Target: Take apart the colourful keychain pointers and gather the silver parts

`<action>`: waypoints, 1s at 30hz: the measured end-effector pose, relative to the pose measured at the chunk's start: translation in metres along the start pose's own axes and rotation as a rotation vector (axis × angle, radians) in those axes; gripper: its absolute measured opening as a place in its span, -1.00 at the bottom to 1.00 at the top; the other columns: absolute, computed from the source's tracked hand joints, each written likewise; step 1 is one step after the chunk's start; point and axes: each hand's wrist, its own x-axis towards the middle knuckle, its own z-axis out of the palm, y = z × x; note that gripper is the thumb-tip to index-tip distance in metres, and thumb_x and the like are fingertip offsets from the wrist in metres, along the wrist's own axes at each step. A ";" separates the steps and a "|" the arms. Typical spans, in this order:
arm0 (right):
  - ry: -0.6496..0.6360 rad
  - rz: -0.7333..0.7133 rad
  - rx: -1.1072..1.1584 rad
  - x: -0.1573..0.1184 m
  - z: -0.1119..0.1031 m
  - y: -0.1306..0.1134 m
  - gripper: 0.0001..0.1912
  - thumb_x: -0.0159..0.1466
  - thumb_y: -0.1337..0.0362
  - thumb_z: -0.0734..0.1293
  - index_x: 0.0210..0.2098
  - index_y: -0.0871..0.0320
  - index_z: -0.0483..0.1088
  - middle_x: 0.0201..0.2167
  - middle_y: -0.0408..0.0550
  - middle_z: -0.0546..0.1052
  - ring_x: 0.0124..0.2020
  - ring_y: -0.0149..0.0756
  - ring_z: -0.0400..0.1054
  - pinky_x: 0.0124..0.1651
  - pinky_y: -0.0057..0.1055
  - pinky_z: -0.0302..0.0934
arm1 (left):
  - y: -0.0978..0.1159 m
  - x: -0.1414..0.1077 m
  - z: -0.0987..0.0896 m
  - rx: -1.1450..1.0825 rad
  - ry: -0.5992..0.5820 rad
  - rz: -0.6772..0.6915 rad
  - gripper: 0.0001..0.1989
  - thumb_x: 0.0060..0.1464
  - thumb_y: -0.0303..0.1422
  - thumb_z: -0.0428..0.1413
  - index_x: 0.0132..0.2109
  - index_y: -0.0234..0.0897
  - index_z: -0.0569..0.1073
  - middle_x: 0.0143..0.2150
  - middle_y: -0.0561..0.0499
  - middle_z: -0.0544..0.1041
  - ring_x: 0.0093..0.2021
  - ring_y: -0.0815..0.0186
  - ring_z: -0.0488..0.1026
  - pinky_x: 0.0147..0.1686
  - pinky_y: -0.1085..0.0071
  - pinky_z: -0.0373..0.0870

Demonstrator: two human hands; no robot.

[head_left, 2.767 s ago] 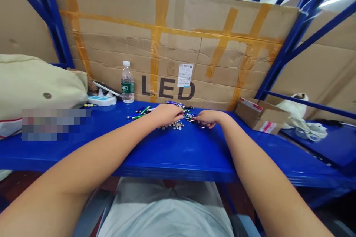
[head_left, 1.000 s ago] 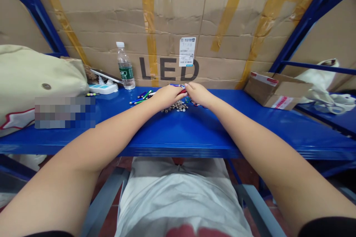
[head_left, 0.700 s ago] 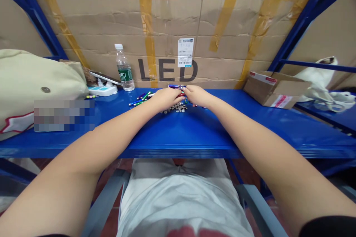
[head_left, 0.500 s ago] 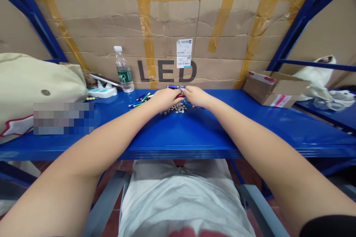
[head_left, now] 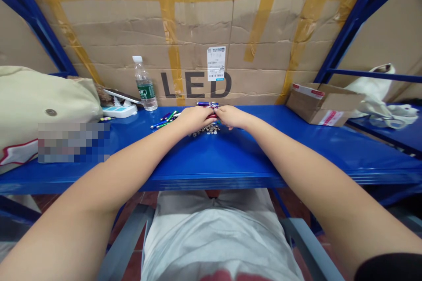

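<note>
My left hand [head_left: 197, 118] and my right hand [head_left: 230, 116] meet over the far middle of the blue table, fingertips nearly touching. Under the left fingers is a red shiny object [head_left: 212, 115], its far part hidden. The right fingers are pinched together at its end, and what they hold is too small to make out. A blue pen-like stick [head_left: 207, 104] lies just beyond the fingertips. Left of my left hand lie several blue and green sticks [head_left: 165, 121]. Small round metallic pieces [head_left: 211, 129] are heaped below both hands.
A water bottle [head_left: 146, 85] and a white power strip [head_left: 119, 110] stand at the back left, beside a large cream bag [head_left: 49, 92]. An open cardboard box [head_left: 321, 104] sits at the right. Behind the table [head_left: 214, 153] is a taped carton wall [head_left: 198, 30].
The whole view has shifted slightly. Both hands stay together over the same spot, with the right fingers slightly lower and closer to the left ones.
</note>
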 end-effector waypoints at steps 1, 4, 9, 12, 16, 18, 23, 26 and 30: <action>-0.002 0.000 -0.003 0.000 0.000 0.000 -0.69 0.35 0.17 0.17 -0.50 0.13 0.20 -0.72 -0.19 0.22 -0.74 -0.48 0.07 -0.74 -0.52 -0.05 | 0.000 0.000 0.000 0.006 0.002 0.002 -0.62 0.24 -0.09 -0.13 0.02 -0.16 0.39 -0.11 -0.07 0.55 -0.15 0.16 0.49 -0.32 0.41 0.33; 0.006 0.023 -0.052 0.000 0.000 -0.001 -0.69 0.35 0.19 0.16 -0.51 0.13 0.19 -0.71 -0.18 0.22 -0.73 -0.47 0.09 -0.74 -0.52 -0.03 | -0.001 0.000 0.002 0.017 0.014 0.006 -0.62 0.23 -0.09 -0.13 0.01 -0.17 0.40 -0.12 -0.08 0.55 -0.16 0.14 0.49 -0.32 0.39 0.34; 0.001 0.024 -0.107 0.000 0.001 -0.001 -0.66 0.37 0.19 0.10 -0.51 0.13 0.18 -0.69 -0.16 0.24 -0.74 -0.46 0.09 -0.72 -0.49 -0.01 | -0.001 0.000 0.001 0.012 0.008 -0.003 -0.63 0.23 -0.10 -0.12 0.01 -0.17 0.41 -0.12 -0.07 0.55 -0.16 0.17 0.49 -0.31 0.40 0.34; -0.005 -0.002 -0.092 0.001 0.001 0.000 -0.65 0.39 0.15 0.07 -0.50 0.13 0.18 -0.68 -0.16 0.24 -0.75 -0.48 0.06 -0.71 -0.49 -0.02 | -0.001 0.000 0.000 0.001 0.006 0.001 -0.64 0.24 -0.12 -0.12 0.02 -0.16 0.41 -0.14 -0.07 0.55 -0.16 0.18 0.49 -0.32 0.41 0.33; 0.018 0.013 -0.062 0.000 0.001 -0.001 -0.66 0.38 0.14 0.09 -0.47 0.14 0.20 -0.70 -0.18 0.25 -0.77 -0.48 0.06 -0.72 -0.50 -0.04 | 0.000 0.000 0.000 -0.007 0.010 -0.002 -0.63 0.24 -0.11 -0.13 0.01 -0.16 0.41 -0.13 -0.07 0.55 -0.16 0.18 0.49 -0.32 0.41 0.33; 0.024 0.034 -0.052 -0.001 0.001 -0.002 -0.67 0.37 0.15 0.11 -0.48 0.14 0.21 -0.71 -0.18 0.26 -0.77 -0.48 0.07 -0.73 -0.51 -0.03 | 0.000 0.000 0.000 -0.005 0.009 -0.003 -0.63 0.25 -0.11 -0.13 0.01 -0.17 0.40 -0.11 -0.07 0.55 -0.16 0.17 0.49 -0.31 0.40 0.33; 0.008 0.011 -0.024 -0.001 0.001 -0.003 -0.65 0.37 0.12 0.10 -0.49 0.13 0.19 -0.72 -0.18 0.25 -0.77 -0.48 0.06 -0.71 -0.50 -0.03 | -0.001 0.001 0.001 0.003 -0.004 -0.003 -0.62 0.25 -0.09 -0.14 0.02 -0.16 0.40 -0.10 -0.07 0.55 -0.15 0.16 0.49 -0.33 0.41 0.32; 0.001 0.031 -0.066 -0.002 0.001 -0.004 -0.64 0.39 0.14 0.07 -0.50 0.13 0.17 -0.72 -0.18 0.23 -0.76 -0.48 0.08 -0.71 -0.51 -0.03 | -0.002 0.001 0.002 0.008 -0.002 -0.001 -0.61 0.25 -0.10 -0.15 0.02 -0.16 0.40 -0.10 -0.07 0.55 -0.15 0.17 0.49 -0.33 0.41 0.32; 0.002 0.035 -0.111 -0.003 0.001 -0.007 -0.65 0.39 0.18 0.05 -0.50 0.13 0.15 -0.70 -0.16 0.25 -0.75 -0.47 0.10 -0.69 -0.49 0.01 | -0.002 0.001 0.002 0.012 -0.004 0.000 -0.63 0.25 -0.11 -0.14 0.03 -0.16 0.40 -0.10 -0.07 0.55 -0.14 0.17 0.49 -0.30 0.41 0.32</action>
